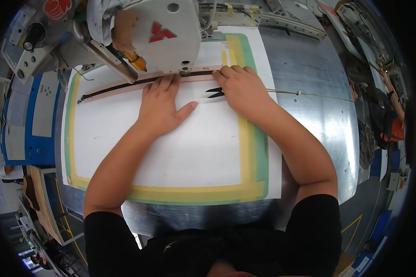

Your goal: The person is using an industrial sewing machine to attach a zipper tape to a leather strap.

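Observation:
A long black zipper lies on a pink strip of material, running left to right under the sewing machine head. A small metal piece hangs at its far-left end. My left hand lies flat with fingers outstretched, the tips at the near edge of the strip and the thumb spread to the right. My right hand is curled at the strip's right end, fingertips pressing there. The black blades of a pair of snips stick out leftward from under its palm; their handle is hidden.
A white sheet edged with yellow and green tape covers part of the metal table. A thin rod or cord runs rightward beyond my right hand. A blue cabinet stands left. Another person's arm shows far right.

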The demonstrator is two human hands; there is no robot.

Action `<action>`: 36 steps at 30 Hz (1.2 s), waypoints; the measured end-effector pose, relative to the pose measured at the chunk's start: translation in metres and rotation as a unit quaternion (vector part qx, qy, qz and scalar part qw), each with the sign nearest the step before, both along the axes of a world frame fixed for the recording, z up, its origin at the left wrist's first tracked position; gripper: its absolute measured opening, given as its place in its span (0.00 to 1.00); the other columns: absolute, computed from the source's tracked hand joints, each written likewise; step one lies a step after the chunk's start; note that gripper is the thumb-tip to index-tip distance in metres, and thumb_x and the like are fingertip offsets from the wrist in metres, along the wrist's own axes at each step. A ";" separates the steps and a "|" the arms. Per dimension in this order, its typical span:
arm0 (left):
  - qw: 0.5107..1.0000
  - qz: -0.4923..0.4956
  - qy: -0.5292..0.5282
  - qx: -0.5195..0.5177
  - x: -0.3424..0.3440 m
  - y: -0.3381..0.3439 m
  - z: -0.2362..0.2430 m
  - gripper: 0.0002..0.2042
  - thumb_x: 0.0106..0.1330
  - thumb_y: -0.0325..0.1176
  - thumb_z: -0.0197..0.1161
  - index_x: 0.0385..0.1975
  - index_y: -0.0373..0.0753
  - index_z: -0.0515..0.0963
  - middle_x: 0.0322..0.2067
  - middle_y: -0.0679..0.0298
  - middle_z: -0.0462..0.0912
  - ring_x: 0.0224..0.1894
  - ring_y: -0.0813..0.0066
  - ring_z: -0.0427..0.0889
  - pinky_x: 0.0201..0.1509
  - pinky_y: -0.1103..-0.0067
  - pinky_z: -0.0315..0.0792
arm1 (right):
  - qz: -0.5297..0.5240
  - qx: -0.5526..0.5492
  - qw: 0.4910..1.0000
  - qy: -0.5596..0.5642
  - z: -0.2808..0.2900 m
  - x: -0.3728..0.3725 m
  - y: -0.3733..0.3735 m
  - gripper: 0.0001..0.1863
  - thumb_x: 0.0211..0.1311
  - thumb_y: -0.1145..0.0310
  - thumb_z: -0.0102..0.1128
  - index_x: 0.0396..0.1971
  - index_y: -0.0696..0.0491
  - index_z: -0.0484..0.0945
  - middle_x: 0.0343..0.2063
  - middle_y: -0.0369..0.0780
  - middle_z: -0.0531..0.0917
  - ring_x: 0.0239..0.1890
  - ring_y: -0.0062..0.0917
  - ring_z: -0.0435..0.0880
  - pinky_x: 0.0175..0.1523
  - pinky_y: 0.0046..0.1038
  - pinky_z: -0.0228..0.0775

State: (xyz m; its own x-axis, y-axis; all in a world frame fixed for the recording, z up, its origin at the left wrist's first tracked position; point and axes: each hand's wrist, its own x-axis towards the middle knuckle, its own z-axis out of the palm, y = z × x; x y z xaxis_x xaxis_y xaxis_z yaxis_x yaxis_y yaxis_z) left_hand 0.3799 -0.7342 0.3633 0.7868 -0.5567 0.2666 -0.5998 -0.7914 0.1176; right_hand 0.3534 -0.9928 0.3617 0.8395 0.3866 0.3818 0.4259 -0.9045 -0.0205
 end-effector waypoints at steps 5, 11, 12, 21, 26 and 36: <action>1.000 -0.003 0.006 0.007 0.000 -0.001 0.000 0.39 0.66 0.56 0.68 0.68 0.31 0.72 0.68 0.46 0.73 0.69 0.45 0.72 0.74 0.56 0.60 | -0.004 -0.021 1.000 0.009 0.003 -0.001 0.006 0.16 0.64 0.74 0.56 0.50 0.54 0.84 0.41 0.37 0.83 0.46 0.30 0.83 0.51 0.33 0.71; 1.000 -0.008 -0.009 0.011 0.002 0.007 -0.002 0.40 0.65 0.57 0.68 0.68 0.31 0.72 0.68 0.46 0.73 0.68 0.46 0.72 0.74 0.57 0.60 | 0.021 0.013 1.000 -0.017 -0.007 0.001 0.015 0.19 0.64 0.73 0.56 0.54 0.53 0.83 0.43 0.36 0.83 0.49 0.30 0.83 0.52 0.33 0.73; 1.000 -0.003 -0.004 0.014 0.002 0.009 -0.001 0.40 0.65 0.57 0.68 0.68 0.31 0.72 0.68 0.46 0.73 0.69 0.46 0.72 0.74 0.57 0.60 | 0.021 0.014 1.000 -0.016 -0.006 0.000 0.018 0.19 0.64 0.73 0.56 0.54 0.53 0.83 0.43 0.36 0.83 0.49 0.30 0.83 0.52 0.33 0.73; 1.000 -0.001 0.002 0.001 0.003 0.015 -0.004 0.39 0.66 0.55 0.68 0.70 0.32 0.71 0.67 0.47 0.73 0.69 0.44 0.71 0.74 0.55 0.60 | 0.047 0.056 0.997 0.011 -0.011 0.001 0.026 0.19 0.66 0.71 0.55 0.55 0.53 0.83 0.47 0.37 0.84 0.54 0.31 0.83 0.55 0.34 0.72; 1.000 0.003 0.017 0.005 0.002 0.016 0.000 0.39 0.66 0.55 0.68 0.70 0.32 0.71 0.67 0.47 0.73 0.69 0.45 0.71 0.74 0.55 0.59 | 0.066 0.075 0.995 0.015 -0.012 0.001 0.028 0.18 0.66 0.71 0.55 0.55 0.53 0.83 0.51 0.38 0.83 0.57 0.31 0.82 0.58 0.34 0.71; 0.997 0.058 0.021 0.044 0.005 0.096 -0.001 0.32 0.73 0.49 0.63 0.74 0.41 0.68 0.74 0.49 0.70 0.75 0.52 0.68 0.75 0.55 0.58 | 0.084 0.109 0.990 0.034 -0.016 0.003 0.026 0.20 0.65 0.74 0.57 0.57 0.53 0.82 0.54 0.40 0.83 0.60 0.33 0.81 0.62 0.37 0.70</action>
